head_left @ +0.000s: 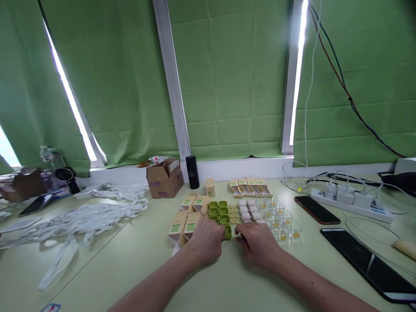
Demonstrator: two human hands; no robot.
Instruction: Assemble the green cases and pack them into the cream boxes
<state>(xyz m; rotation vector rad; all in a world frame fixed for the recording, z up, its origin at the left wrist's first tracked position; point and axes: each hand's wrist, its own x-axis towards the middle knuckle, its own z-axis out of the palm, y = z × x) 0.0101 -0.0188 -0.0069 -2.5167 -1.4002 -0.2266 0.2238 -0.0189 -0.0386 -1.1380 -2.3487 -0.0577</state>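
My left hand [207,239] is closed, its knuckles up against the nearest of several small green square cups [222,211] set in two columns. Whether its hidden fingertips grip a cup, I cannot tell. Across a narrow gap, my right hand [259,242] is curled, with thumb and fingertips bent down at the near end of the small yellow pieces [233,211]. Anything between those fingers is too small to make out. White and pale pink blocks [250,208] stand beyond the right hand, beside clear cups [278,216] with yellow centres. Kraft-coloured boxes [180,223] are left of the green cups.
Behind are more kraft boxes [249,187], a black cylinder [192,172] and an open cardboard box [165,177]. White straps [107,219] lie heaped on the left. To the right are a phone [316,209], a tablet [370,262] and a power strip [351,203] with cables.
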